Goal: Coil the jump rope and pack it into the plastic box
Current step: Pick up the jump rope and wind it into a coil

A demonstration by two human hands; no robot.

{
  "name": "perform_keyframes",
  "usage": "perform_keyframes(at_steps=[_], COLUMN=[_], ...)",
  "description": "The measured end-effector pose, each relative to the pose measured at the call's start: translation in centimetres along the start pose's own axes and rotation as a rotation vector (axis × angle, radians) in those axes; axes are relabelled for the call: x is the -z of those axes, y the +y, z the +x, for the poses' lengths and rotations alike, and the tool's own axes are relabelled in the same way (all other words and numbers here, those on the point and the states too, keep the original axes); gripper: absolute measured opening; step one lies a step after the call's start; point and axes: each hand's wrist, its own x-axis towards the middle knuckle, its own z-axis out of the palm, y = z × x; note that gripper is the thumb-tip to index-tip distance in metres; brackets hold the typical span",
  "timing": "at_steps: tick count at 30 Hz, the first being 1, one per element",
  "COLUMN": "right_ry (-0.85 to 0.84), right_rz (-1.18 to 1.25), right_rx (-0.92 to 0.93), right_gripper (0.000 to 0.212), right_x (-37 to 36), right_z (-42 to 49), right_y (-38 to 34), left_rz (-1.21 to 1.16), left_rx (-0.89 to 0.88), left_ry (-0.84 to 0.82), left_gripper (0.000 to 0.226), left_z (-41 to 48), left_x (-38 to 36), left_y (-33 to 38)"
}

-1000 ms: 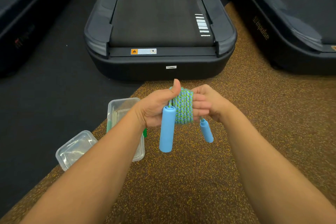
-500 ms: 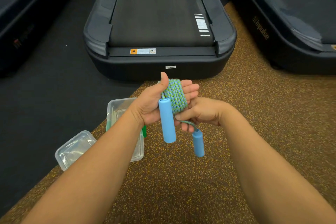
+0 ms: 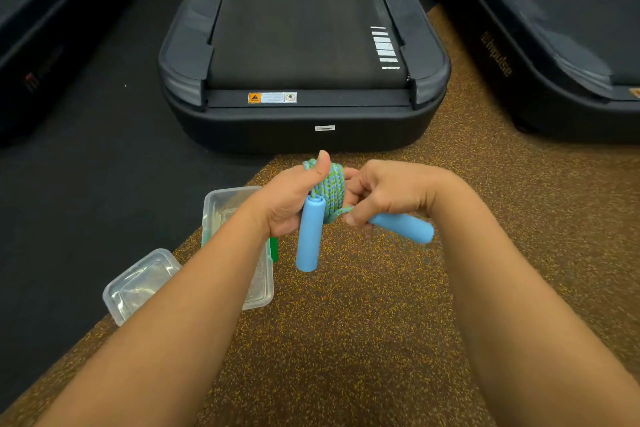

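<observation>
The blue-green braided jump rope [image 3: 329,191] is wound in a tight coil around my left hand [image 3: 289,199], thumb up over the loops. One light blue foam handle [image 3: 309,234] hangs straight down from that hand. My right hand [image 3: 384,192] pinches the rope's free end just beside the coil, and the second blue handle [image 3: 403,227] sticks out sideways to the right under it. The clear plastic box [image 3: 221,208] stands on the floor below my left forearm, partly hidden by it.
A clear lid [image 3: 138,286] lies left of the box at the edge of the speckled brown floor [image 3: 346,340]. A green clip [image 3: 273,248] shows on the box's side. A black treadmill [image 3: 304,55] stands ahead, others at both sides.
My right hand has swung the second handle up from hanging to lying sideways, passing the rope end across the coil. My left thumb has closed over the loops.
</observation>
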Motion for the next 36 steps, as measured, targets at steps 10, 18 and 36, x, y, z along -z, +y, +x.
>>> perform_keyframes(at_steps=[10, 18, 36], right_ry=[0.415, 0.439, 0.770], right_rz=[-0.485, -0.296, -0.250], right_rx=[-0.007, 0.196, 0.396], right_gripper=[0.021, 0.037, 0.043], right_x=[0.1, 0.4, 0.3], right_z=[-0.3, -0.1, 1.6], right_y=[-2.4, -1.5, 0.6], left_rz=[-0.035, -0.077, -0.210], left_rx=[0.096, 0.098, 0.073], left_ry=[-0.038, -0.166, -0.307], left_gripper=[0.072, 0.076, 0.040], left_z=[0.2, -0.2, -0.1], left_x=[-0.4, -0.2, 1.1], left_y=[-0.9, -0.4, -0.7])
